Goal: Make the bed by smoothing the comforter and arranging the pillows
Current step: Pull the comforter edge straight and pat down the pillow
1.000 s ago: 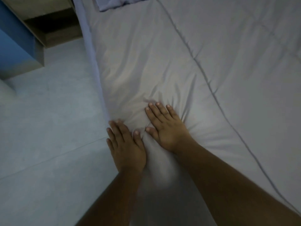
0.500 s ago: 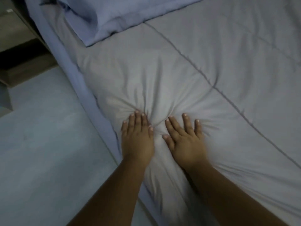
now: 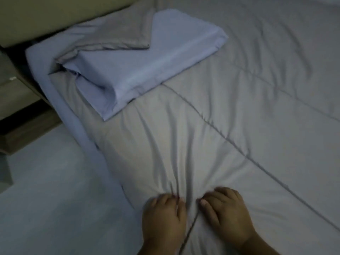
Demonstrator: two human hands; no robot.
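Note:
The grey quilted comforter [image 3: 230, 107] covers the bed, with creases fanning out from my hands. My left hand [image 3: 163, 218] and my right hand [image 3: 227, 216] lie side by side near the bed's left edge. The fingers of both are curled into the fabric, and a fold is bunched between them. A light blue pillow [image 3: 147, 70] lies flat and askew on top of the comforter near the head of the bed. A grey comforter corner [image 3: 117, 34] is folded over the pillow's far end.
The blue fitted sheet [image 3: 73, 116] shows along the left side of the mattress. A beige headboard [image 3: 55, 13] stands at the top left, with a wooden nightstand [image 3: 16, 111] beside the bed. Pale floor [image 3: 46, 190] lies to the left.
The view has swung up toward the head of the bed, so the pillow is now in sight. My fingers lay flat on the comforter before and now curl into it, bunching the fabric.

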